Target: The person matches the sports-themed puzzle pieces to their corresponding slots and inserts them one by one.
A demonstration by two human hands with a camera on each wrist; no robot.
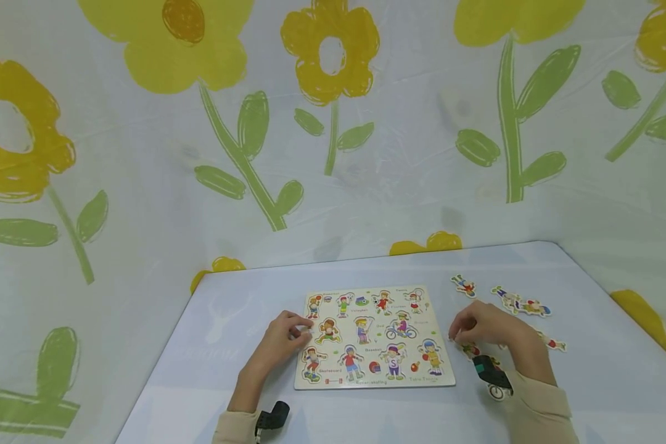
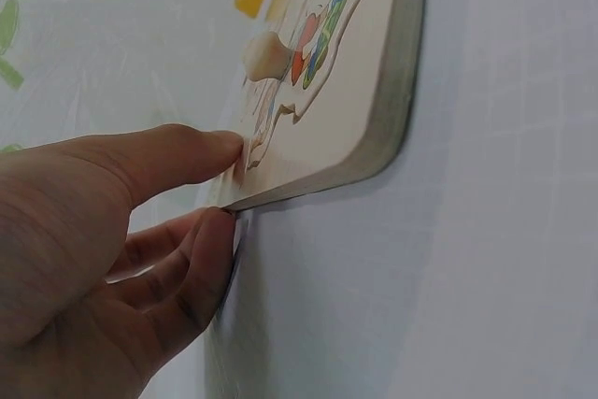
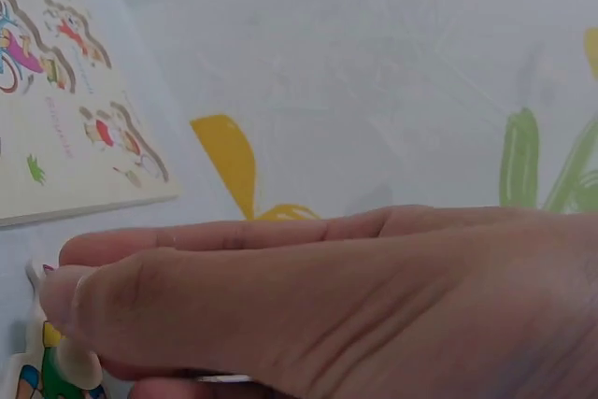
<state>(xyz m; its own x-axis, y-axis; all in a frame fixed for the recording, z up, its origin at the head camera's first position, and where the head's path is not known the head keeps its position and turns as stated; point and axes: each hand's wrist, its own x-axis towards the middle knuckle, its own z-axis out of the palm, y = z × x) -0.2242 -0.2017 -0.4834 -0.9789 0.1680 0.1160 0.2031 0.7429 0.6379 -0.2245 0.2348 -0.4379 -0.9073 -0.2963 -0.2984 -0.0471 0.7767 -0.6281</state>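
Observation:
A wooden peg puzzle board [image 1: 338,361] with cut-out sports figures lies flat on the table. My left hand [image 1: 280,341] grips its left edge. In the left wrist view the thumb [image 2: 201,151] rests on the face near a round peg [image 2: 268,55], with curled fingers [image 2: 210,254] at the board's edge. To the right of the board is my right hand [image 1: 485,324], thumb and forefinger close together above a loose puzzle piece. In the right wrist view this knobbed piece [image 3: 47,362] shows partly behind the thumb; whether the fingertips pinch anything is hidden.
Loose figure pieces lie on the table's right side: one [image 1: 464,286] at the back, an overlapping pair [image 1: 534,307], and another [image 1: 555,343] beside the right wrist. A piece with a wheel [image 1: 498,392] peeks out under the right wrist camera [image 1: 491,373]. Flower-patterned cloth [image 1: 366,203] hangs behind the table.

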